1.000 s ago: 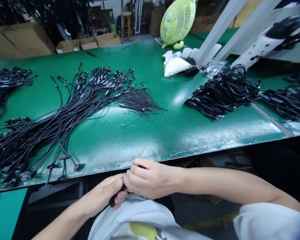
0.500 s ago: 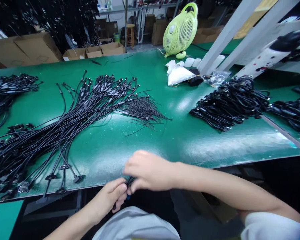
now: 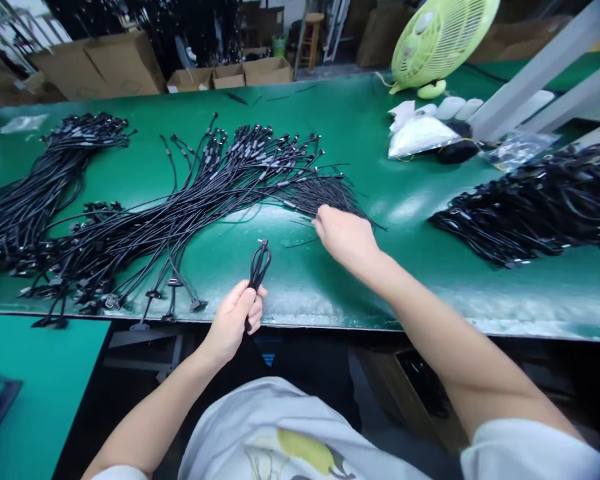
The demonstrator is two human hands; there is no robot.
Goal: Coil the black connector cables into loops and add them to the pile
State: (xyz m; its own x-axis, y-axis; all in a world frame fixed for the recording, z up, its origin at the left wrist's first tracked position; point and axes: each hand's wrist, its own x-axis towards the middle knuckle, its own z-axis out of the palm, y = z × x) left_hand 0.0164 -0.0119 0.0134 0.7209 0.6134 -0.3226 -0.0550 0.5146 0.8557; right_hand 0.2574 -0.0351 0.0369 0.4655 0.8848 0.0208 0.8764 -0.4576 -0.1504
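My left hand [image 3: 237,313] is closed around a folded black cable [image 3: 260,263] just above the table's front edge. The cable's loops and a small connector stick up out of the fist. My right hand [image 3: 345,233] reaches over the near side of a bundle of thin black twist ties [image 3: 323,193]. Its fingers are bent together at the ties, and the fingertips are partly hidden, so what they pinch cannot be made out. Left of the ties lies a large spread of long black cables [image 3: 180,213] with connectors at their ends.
Another cable bunch [image 3: 70,160] lies at the left. Folded cables are piled [image 3: 535,207] at the right. Farther back are a yellow-green fan [image 3: 435,43], a white plastic bag [image 3: 420,137] and grey posts [image 3: 520,73]. Cardboard boxes [image 3: 267,71] stand beyond the green table [image 3: 300,293].
My right hand has left my left hand and reached forward to the twist ties. My left hand has risen, with the folded cable now showing. The view has shifted, moving the table's things rightward.
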